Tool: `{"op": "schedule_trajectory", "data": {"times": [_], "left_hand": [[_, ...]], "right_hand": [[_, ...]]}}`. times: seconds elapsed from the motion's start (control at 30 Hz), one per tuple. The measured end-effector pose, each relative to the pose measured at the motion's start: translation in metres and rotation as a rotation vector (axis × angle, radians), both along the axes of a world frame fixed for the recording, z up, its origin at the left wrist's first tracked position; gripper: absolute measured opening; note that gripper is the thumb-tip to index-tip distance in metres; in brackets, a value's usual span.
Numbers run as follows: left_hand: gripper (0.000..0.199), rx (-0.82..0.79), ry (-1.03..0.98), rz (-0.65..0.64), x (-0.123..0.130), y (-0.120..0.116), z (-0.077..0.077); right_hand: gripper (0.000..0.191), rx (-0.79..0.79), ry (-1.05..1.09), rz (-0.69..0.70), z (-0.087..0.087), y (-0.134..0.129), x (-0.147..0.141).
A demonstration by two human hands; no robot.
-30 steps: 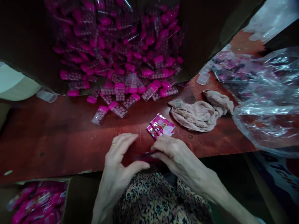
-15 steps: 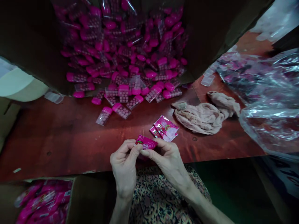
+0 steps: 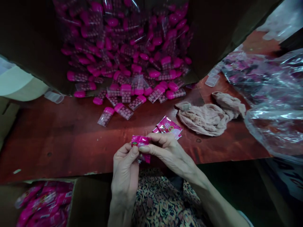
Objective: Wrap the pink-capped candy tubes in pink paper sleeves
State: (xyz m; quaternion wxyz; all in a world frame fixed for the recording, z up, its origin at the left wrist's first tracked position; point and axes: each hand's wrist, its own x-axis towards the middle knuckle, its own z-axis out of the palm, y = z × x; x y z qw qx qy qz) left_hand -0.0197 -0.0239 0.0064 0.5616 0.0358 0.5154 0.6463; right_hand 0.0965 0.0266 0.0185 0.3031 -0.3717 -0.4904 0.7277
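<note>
Between both hands, just over the table's front edge, is a shiny pink printed wrapper point(image 3: 145, 157). My left hand point(image 3: 125, 164) pinches its left side with thumb and fingers. The thumb and fingers of my right hand point(image 3: 168, 151) are closed on its upper right part. Whether anything is inside the wrapper cannot be made out. Flat pink packets point(image 3: 169, 125) lie overlapping just beyond my right hand. Farther off, small clear boxes with pink caps and round pellets point(image 3: 123, 111) lie on the table and spill from a carton.
The large dark carton point(image 3: 213, 41) stands open at the back. A crumpled cloth point(image 3: 205, 119) and clear plastic bags point(image 3: 272, 126) lie to the right. At the lower left, a box point(image 3: 82, 195) holds pink wrapped packs. A white bowl-like object point(image 3: 21, 85) is at the left.
The wrapper has moved slightly left and is now more crumpled, with its lower part hanging below the fingers. My right hand has shifted left and partly covers the flat packets.
</note>
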Motion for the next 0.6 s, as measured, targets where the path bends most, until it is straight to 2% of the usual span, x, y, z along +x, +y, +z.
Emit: {"op": "schedule_trajectory", "data": {"times": [0.1, 0.17, 0.27, 0.33, 0.47, 0.53, 0.6], "left_hand": [[0.025, -0.024, -0.004, 0.087, -0.004, 0.002, 0.0], [0.025, -0.032, 0.0, 0.12, -0.006, 0.002, 0.001], [0.023, -0.011, 0.011, 0.123, -0.009, 0.0, 0.004], [0.023, 0.018, 0.061, 0.092, -0.014, -0.002, 0.006], [0.02, 0.043, 0.246, -0.003, -0.023, -0.006, 0.007], [0.014, 0.049, 0.328, 0.042, -0.025, -0.007, 0.005], [0.014, 0.061, 0.365, 0.122, -0.026, -0.007, 0.003]], "right_hand": [[0.026, -0.054, 0.024, -0.131, -0.005, -0.009, -0.008], [0.027, -0.068, 0.01, -0.139, -0.008, -0.015, -0.013], [0.011, 0.008, -0.053, -0.149, -0.008, -0.02, -0.018], [0.014, 0.105, -0.117, -0.172, -0.006, -0.019, -0.018], [0.017, 0.32, -0.295, -0.09, -0.004, -0.011, -0.014], [0.017, 0.368, -0.313, -0.026, -0.004, -0.01, -0.011], [0.014, 0.363, -0.241, -0.002, -0.005, -0.011, -0.01]]}}
